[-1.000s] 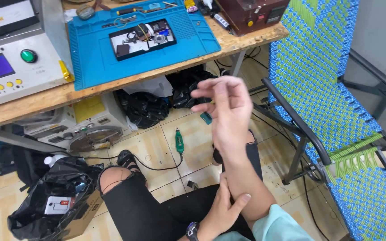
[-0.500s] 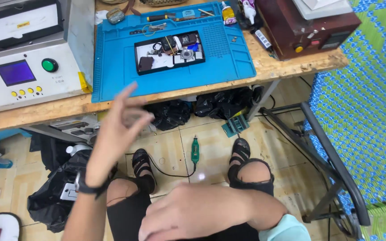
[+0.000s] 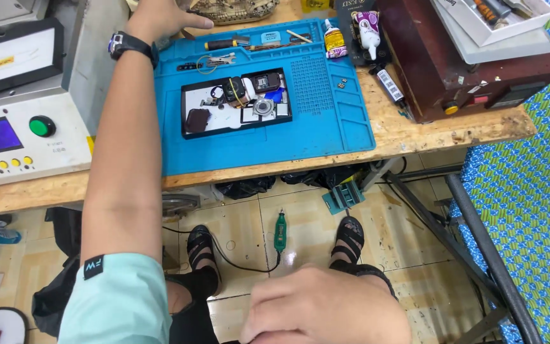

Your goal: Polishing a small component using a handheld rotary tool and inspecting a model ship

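My left hand (image 3: 163, 18) stretches to the counter's (image 3: 415, 130) far edge, fingers spread flat, holding nothing, just beside the blue mat (image 3: 326, 121). My right hand (image 3: 326, 306) rests loosely curled and empty over my knee, well below the mat.

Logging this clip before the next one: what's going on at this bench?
A seated person stretches the left hand to the far edge of the bench, beside a blue work mat. A black tray on the mat holds small dismantled parts. The right hand rests low by the knees, holding nothing visible. A green rotary tool lies on the floor.
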